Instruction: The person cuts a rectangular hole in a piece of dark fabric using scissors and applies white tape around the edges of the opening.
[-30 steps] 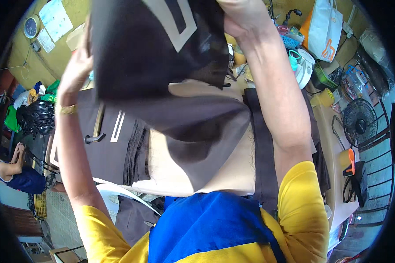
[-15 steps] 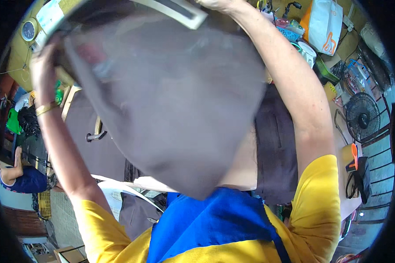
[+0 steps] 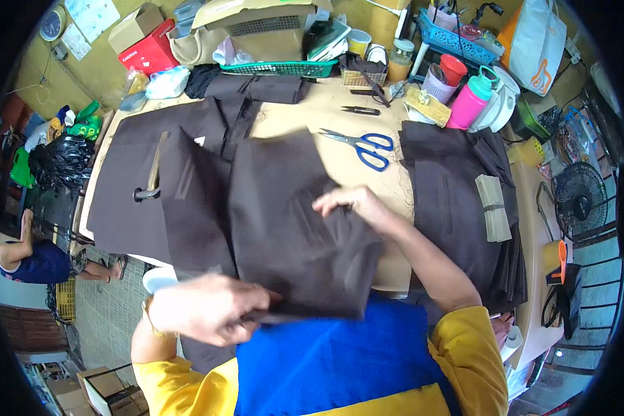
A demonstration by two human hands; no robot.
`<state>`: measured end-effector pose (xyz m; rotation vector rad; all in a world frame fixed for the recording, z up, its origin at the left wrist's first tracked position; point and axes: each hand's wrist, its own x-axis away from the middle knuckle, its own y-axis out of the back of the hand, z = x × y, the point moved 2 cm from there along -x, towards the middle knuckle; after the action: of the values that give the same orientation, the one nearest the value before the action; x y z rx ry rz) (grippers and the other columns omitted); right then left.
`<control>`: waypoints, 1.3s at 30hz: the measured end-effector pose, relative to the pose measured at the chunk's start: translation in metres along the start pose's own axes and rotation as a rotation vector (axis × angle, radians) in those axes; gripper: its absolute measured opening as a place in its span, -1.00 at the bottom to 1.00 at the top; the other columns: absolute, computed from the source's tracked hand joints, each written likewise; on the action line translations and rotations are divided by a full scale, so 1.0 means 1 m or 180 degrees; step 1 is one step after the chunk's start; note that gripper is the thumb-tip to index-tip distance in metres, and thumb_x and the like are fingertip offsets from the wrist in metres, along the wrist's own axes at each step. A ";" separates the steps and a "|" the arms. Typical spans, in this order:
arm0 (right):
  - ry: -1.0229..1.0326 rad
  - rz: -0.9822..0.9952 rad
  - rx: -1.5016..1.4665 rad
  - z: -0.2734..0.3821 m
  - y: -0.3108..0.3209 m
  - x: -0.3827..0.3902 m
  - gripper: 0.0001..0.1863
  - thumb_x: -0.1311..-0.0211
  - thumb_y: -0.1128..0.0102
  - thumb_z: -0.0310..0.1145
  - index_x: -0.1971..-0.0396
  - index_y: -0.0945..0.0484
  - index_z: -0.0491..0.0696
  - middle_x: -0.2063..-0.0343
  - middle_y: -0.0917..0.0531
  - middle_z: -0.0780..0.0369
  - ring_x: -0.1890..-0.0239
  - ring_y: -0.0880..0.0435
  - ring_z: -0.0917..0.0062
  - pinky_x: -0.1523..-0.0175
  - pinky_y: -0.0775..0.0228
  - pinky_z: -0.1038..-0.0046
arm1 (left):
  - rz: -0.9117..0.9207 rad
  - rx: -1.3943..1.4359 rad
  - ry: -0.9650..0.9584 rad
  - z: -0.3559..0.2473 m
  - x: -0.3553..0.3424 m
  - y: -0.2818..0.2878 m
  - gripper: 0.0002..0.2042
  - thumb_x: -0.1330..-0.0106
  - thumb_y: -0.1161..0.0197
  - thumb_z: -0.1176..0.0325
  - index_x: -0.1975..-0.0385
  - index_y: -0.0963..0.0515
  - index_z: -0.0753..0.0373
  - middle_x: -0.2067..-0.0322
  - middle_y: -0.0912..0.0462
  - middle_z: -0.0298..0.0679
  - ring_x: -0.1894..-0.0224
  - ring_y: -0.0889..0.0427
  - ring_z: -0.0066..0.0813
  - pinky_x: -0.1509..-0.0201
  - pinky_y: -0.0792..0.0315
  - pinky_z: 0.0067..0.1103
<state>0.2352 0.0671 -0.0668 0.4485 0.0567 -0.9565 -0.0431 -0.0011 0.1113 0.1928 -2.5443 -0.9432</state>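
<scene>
The step in hand looks to be turning and setting a dark brown fabric panel (image 3: 284, 229) at the near edge of the counter (image 3: 291, 121), with the cloth held between the person's two hands. The panel lies slanted and loosely creased, its lower edge close in front of the blue apron (image 3: 333, 347); whether that edge rests on the counter or hangs past it cannot be told. The left hand (image 3: 208, 308), blurred, has its fingers curled and seems to be grasping the panel's lower left corner. The right hand (image 3: 360, 202) reaches over the upper right part, fingers bent against the cloth near a fold; whether they pinch it or only press cannot be told. To the left, another dark piece drapes beside the panel over a stack of brown cloth (image 3: 128, 201), on which a hammer (image 3: 152, 173) rests; where one piece ends and the next begins is unclear. To the right lies a second brown pile (image 3: 437, 208) bearing a tied beige bundle (image 3: 492, 208). Navy-handled scissors (image 3: 373, 149) and small thread snips (image 3: 360, 110) lie beyond the panel, untouched. The next move probably calls for squaring the corners and smoothing out the fold, the left fingers keeping the lower edge taut while the right ones spread the cloth, without dragging the neighbouring piece along.
</scene>
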 end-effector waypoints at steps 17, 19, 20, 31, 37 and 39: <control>-0.1463 -0.0495 -0.0554 0.063 0.001 0.055 -0.43 -0.09 -0.41 -0.15 0.07 -0.50 -0.30 0.19 -0.68 0.09 0.14 -0.63 0.52 -0.01 -0.41 0.50 | -0.1069 -0.0523 0.0922 0.188 -0.183 0.036 -0.23 -0.06 -0.38 -0.06 -0.16 -0.35 0.40 0.06 -0.59 0.05 -0.01 -0.58 -0.15 -0.14 -0.39 -0.42; -0.0975 -0.0669 -0.0142 0.084 0.011 0.050 -0.47 0.02 -0.46 -0.19 0.14 -0.55 -0.27 0.19 -0.64 0.12 0.11 -0.59 0.40 -0.05 -0.38 0.44 | -0.0771 0.0913 0.0342 0.192 -0.172 0.043 -0.44 -0.18 -0.32 0.11 -0.07 -0.42 0.39 0.15 -0.65 -0.05 0.03 -0.61 -0.24 -0.05 -0.43 -0.45; -0.0631 -0.0357 0.0406 0.105 0.017 0.046 -0.51 0.05 -0.46 -0.21 0.22 -0.57 -0.26 0.22 -0.60 0.13 0.14 -0.56 0.37 -0.03 -0.37 0.42 | -0.0574 0.2021 0.0117 0.189 -0.159 0.050 -0.55 -0.24 -0.28 0.21 -0.01 -0.45 0.39 0.23 -0.68 -0.11 0.05 -0.62 -0.30 0.02 -0.46 -0.46; 0.0529 0.0374 0.1439 0.174 0.041 0.025 -0.67 0.19 -0.49 -0.35 0.60 -0.46 -0.17 0.12 -0.44 0.11 0.09 -0.44 0.24 0.01 -0.29 0.29 | -0.1419 0.2263 -0.0555 0.138 -0.129 0.009 0.09 -0.07 0.17 -0.54 -0.28 -0.16 0.47 -0.30 -0.22 0.00 -0.34 -0.22 -0.24 -0.43 -0.02 -0.38; 0.0299 -0.0122 0.1725 0.173 0.034 0.039 -0.82 0.14 -0.40 -0.50 0.54 -0.54 -0.16 -0.31 -0.15 0.03 -0.33 -0.20 0.11 -0.32 -0.19 0.23 | -0.1185 0.2596 -0.1144 0.136 -0.114 0.043 0.11 -0.05 0.21 -0.58 -0.28 -0.19 0.45 -0.31 -0.20 0.02 -0.35 -0.18 -0.25 -0.45 0.05 -0.37; -0.0011 0.0040 0.1815 0.184 0.033 0.038 -0.86 0.14 -0.34 -0.55 0.53 -0.54 -0.16 -0.35 -0.09 0.02 -0.38 -0.13 0.10 -0.36 -0.15 0.20 | -0.0898 0.2644 -0.1866 0.113 -0.104 0.063 0.19 0.04 0.23 -0.64 -0.33 -0.09 0.42 -0.36 -0.08 0.04 -0.42 -0.03 -0.20 -0.47 0.18 -0.35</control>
<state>0.2561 -0.0187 0.1027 0.9703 -0.2281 -0.9548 0.0035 0.1417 0.0408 0.5948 -3.3866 0.0764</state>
